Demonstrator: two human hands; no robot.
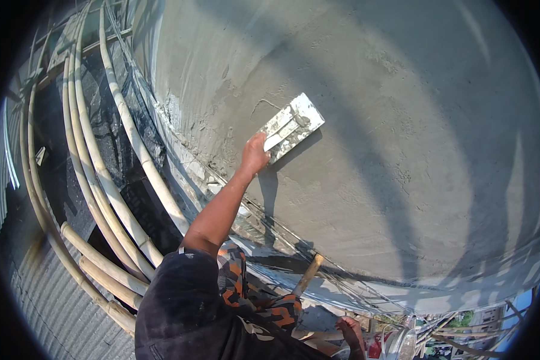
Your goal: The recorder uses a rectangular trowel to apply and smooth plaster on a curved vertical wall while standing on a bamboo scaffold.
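My left hand [255,155] is closed around the handle of a rectangular plastering float [306,113]. The float's pale back is spattered with mortar, and it lies slantwise against a grey plastered wall [354,180], casting a narrow shadow on it. Fresh-looking plaster with rough patches and trowel marks surrounds it. My left arm reaches up from a black sleeve. Low in the view, away from the wall, my right hand [350,332] hangs with loosely bent fingers, with nothing visible in them. Close to it are a whitish bucket-like rim [405,342] and something red [375,347].
Long bent bamboo poles [117,102] run down the left side over dark sheeting [141,204]. Corrugated roofing [48,300] lies below them. A cut bamboo end [311,271] sticks up by the wall's lower edge, near thin rods. More poles crowd the lower right.
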